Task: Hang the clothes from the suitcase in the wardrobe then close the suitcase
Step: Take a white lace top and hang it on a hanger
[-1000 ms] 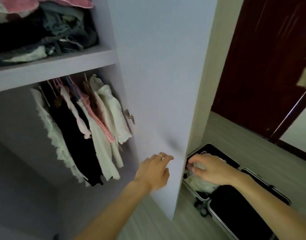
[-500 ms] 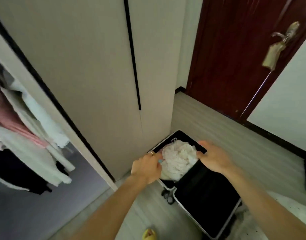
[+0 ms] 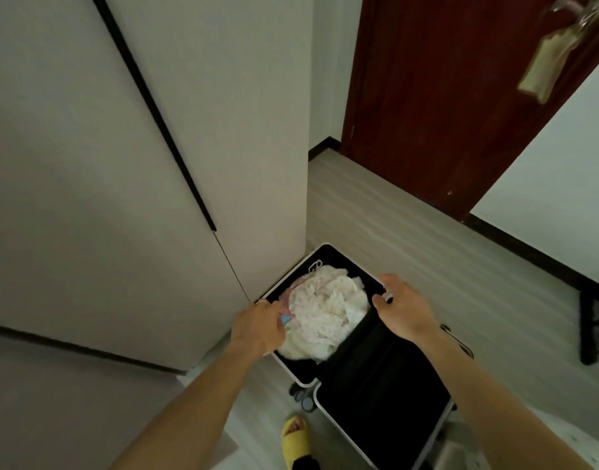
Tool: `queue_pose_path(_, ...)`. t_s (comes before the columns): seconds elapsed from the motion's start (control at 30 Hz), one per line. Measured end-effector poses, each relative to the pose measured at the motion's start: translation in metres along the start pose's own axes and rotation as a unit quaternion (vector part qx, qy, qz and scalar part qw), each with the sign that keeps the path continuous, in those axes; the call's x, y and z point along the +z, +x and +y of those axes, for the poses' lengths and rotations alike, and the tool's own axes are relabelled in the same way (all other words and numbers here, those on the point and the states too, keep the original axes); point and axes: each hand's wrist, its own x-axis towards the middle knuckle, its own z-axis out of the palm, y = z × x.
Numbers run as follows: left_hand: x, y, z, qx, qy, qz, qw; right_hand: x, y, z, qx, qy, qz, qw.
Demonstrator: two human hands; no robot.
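Head view shows the suitcase [image 3: 382,385] open on the floor at five o'clock, with a pale heap of clothes [image 3: 325,313] in its far half, none of it yet hung. The left hand [image 3: 257,327] curls its fingers into the heap's nine o'clock edge, apparently grasping cloth. The right hand [image 3: 404,308] bends over the rim at three o'clock, and I cannot tell whether it grips. The wardrobe [image 3: 121,164] at ten o'clock shows only doors. I judge that hanging this heap and closing the suitcase remain.
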Motion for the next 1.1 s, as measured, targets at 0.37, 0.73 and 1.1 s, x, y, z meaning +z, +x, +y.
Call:
queue_pose_path(0.37,0.175,0.184,-0.056,-0.026,0.043,-0.046,0.998,0.173,0.203,0.097,0.045,-0.012,-0.044,0.998)
queue_pose_path(0.73,0.502,0.319,-0.132,-0.054,0.089,-0.190,0.976,0.480,0.368,0.240,0.102,0.016,-0.117,0.988)
queue_pose_path(1.1,0.493,0.292,-0.125,-0.091,0.094,-0.268,0.955,0.454,0.348,0.232,0.045,0.006,-0.010,0.999)
